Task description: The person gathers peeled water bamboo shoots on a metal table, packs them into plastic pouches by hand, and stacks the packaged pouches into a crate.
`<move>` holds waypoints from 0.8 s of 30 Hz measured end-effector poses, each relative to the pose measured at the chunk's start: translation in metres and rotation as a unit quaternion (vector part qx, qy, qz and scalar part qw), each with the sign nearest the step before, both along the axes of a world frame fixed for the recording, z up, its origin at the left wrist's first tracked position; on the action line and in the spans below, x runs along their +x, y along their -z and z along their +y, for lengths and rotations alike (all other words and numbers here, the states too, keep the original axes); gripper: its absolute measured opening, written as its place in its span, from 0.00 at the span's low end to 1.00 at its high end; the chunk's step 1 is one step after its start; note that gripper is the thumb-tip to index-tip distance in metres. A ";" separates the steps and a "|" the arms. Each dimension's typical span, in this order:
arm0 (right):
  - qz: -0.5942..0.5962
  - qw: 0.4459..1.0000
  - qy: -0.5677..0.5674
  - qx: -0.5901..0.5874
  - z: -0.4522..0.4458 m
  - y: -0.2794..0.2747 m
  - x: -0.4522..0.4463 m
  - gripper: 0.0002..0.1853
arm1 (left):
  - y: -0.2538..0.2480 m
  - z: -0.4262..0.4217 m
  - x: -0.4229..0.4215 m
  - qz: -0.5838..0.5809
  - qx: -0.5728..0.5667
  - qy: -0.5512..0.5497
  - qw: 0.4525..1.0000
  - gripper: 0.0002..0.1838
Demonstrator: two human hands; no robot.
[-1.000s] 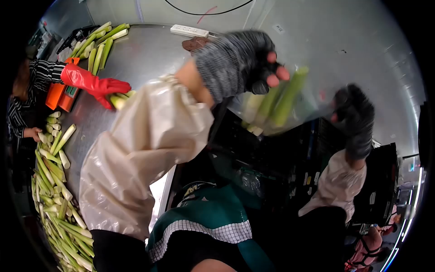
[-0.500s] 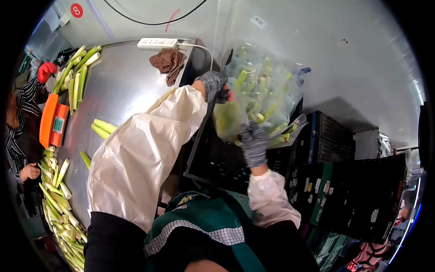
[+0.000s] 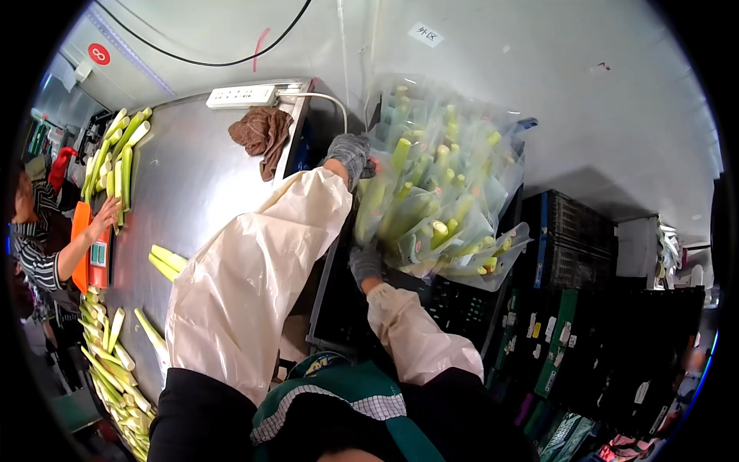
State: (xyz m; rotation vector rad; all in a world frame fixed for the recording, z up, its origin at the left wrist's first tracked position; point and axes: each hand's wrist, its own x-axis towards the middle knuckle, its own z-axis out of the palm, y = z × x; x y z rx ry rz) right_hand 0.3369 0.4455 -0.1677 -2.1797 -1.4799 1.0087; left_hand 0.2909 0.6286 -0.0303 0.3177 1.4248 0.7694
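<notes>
A clear plastic bag of pale green vegetable stalks (image 3: 374, 206) lies along the left side of a black crate (image 3: 327, 312), between my hands. My left hand (image 3: 350, 156), in a grey knit glove, grips the bag's far end; its fingertips are partly covered. At the near end, my right hand (image 3: 365, 263), gloved the same way, is curled against the bag, with some fingers hidden. Several more bagged stalks (image 3: 446, 208) fill the crate to the right, cut ends showing through the plastic.
A metal table (image 3: 181, 169) on the left carries loose stalks (image 3: 115, 369), an orange scale (image 3: 91, 250), a brown cloth (image 3: 263, 135) and a white power strip (image 3: 242, 96). Across it, a person's bare hand (image 3: 102, 219) is over the scale. Stacked black crates (image 3: 585, 239) stand at right.
My right hand has moved left to the bag's near end, and the bag now lies closer to the crate's left side. The other person's hand has come over the scale. The view has shifted slightly.
</notes>
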 end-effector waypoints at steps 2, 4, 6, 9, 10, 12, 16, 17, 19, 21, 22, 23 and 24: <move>-0.010 1.000 0.018 -0.011 0.015 0.018 -0.005 0.31 | 0.004 0.007 -0.002 -0.012 0.032 0.017 0.999 0.08; -0.023 0.999 0.023 -0.009 0.025 0.035 -0.006 0.28 | 0.006 0.009 -0.002 -0.024 0.066 0.034 0.997 0.08; -0.045 0.999 0.008 -0.005 0.029 0.050 -0.008 0.24 | -0.012 -0.001 0.001 -0.037 0.054 0.015 0.998 0.08; -0.143 0.983 -0.112 0.028 0.027 0.076 -0.005 0.18 | -0.015 -0.020 -0.014 -0.024 0.144 0.086 0.985 0.07; -0.198 0.963 -0.173 0.054 0.025 0.084 -0.001 0.16 | 0.002 -0.024 -0.028 0.068 0.276 0.204 0.937 0.06; -0.319 0.873 -0.339 0.147 0.030 0.129 0.015 0.13 | 0.021 -0.046 -0.047 -0.090 0.392 0.133 0.906 0.07; -0.116 0.908 -0.400 0.052 0.048 0.072 0.030 0.19 | 0.012 -0.129 -0.069 0.186 0.303 0.157 0.921 0.05; -0.128 0.883 -0.443 -0.086 0.060 0.050 0.031 0.25 | 0.020 -0.152 -0.067 -0.180 0.207 -0.087 0.958 0.04; -0.135 0.884 -0.444 0.054 0.054 0.111 0.055 0.17 | 0.034 -0.197 -0.083 0.155 0.306 0.147 0.928 0.06; -0.159 0.882 -0.387 0.215 0.047 0.212 0.076 0.15 | -0.003 -0.239 -0.101 0.250 0.223 0.162 0.928 0.09; 0.060 0.955 -0.254 0.144 0.036 0.166 0.060 0.15 | -0.006 -0.257 -0.113 0.280 0.207 0.165 0.923 0.09; 0.186 0.966 -0.176 0.036 0.022 0.105 0.051 0.15 | -0.033 -0.273 -0.126 0.270 0.136 0.150 0.941 0.09; 0.291 0.953 -0.067 -0.060 0.008 0.036 0.041 0.15 | -0.013 -0.298 -0.139 0.331 0.214 0.108 0.913 0.08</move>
